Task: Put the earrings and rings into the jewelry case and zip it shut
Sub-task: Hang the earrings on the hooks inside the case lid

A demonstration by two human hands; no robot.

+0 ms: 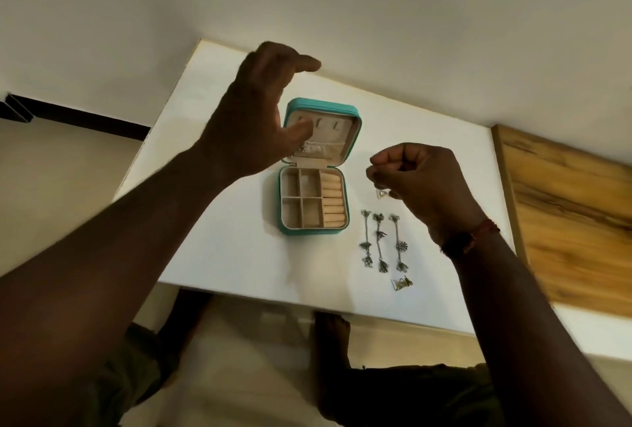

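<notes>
while hovering over the open jewelry case (pixel 311 231) lid, left hand (pixel 253 119) spread wide; right hand (pixel 424 184) beside case, pinching small pale piece (pixel 380 194); three long earrings (pixel 379 242) flat on worktop (pixel 239 255) right of case, gold piece (pixel 402 283) near.

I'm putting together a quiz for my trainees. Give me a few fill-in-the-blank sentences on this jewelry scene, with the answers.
1. The teal jewelry case lies ___ on the white table.
2. ___ long earrings lie on the table beside the case.
3. The right hand pinches a small shiny piece to the ___ of the case.
Answers: open; three; right.
</notes>
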